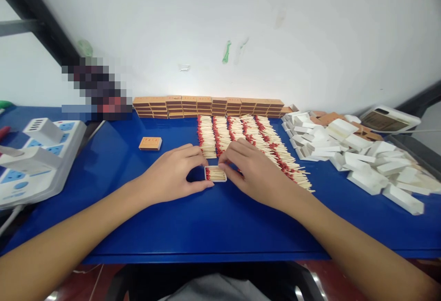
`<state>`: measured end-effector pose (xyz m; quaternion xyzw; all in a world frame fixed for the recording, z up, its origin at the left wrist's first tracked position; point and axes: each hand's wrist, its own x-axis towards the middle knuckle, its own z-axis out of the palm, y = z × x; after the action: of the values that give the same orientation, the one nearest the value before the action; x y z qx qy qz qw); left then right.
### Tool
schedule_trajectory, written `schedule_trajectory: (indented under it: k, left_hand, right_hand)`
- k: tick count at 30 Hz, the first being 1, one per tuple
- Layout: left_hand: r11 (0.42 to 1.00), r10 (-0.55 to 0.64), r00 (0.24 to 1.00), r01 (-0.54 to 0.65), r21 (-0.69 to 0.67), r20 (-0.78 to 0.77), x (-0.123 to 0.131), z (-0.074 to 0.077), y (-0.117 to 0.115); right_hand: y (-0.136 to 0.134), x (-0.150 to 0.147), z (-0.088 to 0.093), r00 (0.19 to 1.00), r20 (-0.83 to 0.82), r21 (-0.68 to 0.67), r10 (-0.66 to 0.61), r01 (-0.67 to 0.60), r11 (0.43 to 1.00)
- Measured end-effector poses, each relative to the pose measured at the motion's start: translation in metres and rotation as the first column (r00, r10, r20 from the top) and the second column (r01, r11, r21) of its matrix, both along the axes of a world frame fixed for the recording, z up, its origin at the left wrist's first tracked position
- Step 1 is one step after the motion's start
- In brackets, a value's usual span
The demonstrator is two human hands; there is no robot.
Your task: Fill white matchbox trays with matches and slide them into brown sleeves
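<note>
White tray point(217, 181), loaded with red-tipped matches point(215, 173), lies on the blue table point(179, 232) between your hands. Your left hand point(179, 171) grasps its left end between thumb and fingers. Your right hand point(253, 167) meets its right end; whether it grips cannot be told. Match rows point(206, 138) lie just beyond.

At nine o'clock we see a white power strip point(70, 158) bearing white chargers point(43, 131); at twelve, a green mark point(226, 53) on the pale wall point(155, 30); at three, a white-edged device point(391, 119).
</note>
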<state>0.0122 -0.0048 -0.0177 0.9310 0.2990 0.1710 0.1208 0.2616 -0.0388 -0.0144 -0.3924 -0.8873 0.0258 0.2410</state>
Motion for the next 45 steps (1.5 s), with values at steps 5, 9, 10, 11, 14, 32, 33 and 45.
schedule_trajectory:
  k: [5,9,10,11,14,32,33,45]
  left_hand:
    - [1.0,-0.001,1.0,0.001,-0.003,0.0,0.0,0.001,-0.001]
    - [1.0,-0.007,1.0,0.007,-0.001,0.002,0.0,0.002,-0.001]
    - [1.0,-0.008,1.0,0.008,0.002,0.004,0.0,0.002,-0.001]
    - [1.0,-0.009,1.0,0.009,0.006,0.007,0.0,0.001,-0.001]
    - [1.0,-0.009,1.0,0.009,0.013,0.006,0.0,0.001,-0.001]
    - [1.0,0.009,1.0,-0.009,-0.002,0.007,0.0,0.001,-0.001]
    - [1.0,0.008,1.0,-0.008,-0.003,0.005,0.0,0.001,-0.001]
    - [1.0,-0.002,1.0,0.002,0.014,0.012,-0.001,0.002,-0.002]
  right_hand:
    - [0.014,0.017,-0.005,0.996,0.076,-0.013,-0.048,0.049,0.999]
    - [0.019,0.018,-0.01,0.985,0.161,-0.022,-0.067,0.072,0.997]
    - [0.019,0.017,-0.01,0.981,0.179,-0.021,-0.07,0.075,0.997]
    - [0.019,0.016,-0.01,0.978,0.197,-0.018,-0.069,0.073,0.997]
    - [0.019,0.014,-0.011,0.97,0.237,0.002,-0.052,0.053,0.999]
    - [0.006,0.011,0.0,0.993,0.082,0.09,-0.083,0.075,0.993]
    - [0.009,0.015,0.0,0.991,0.097,0.088,-0.094,0.086,0.992]
    - [0.022,0.019,-0.014,0.979,0.189,0.046,-0.076,0.068,0.997]
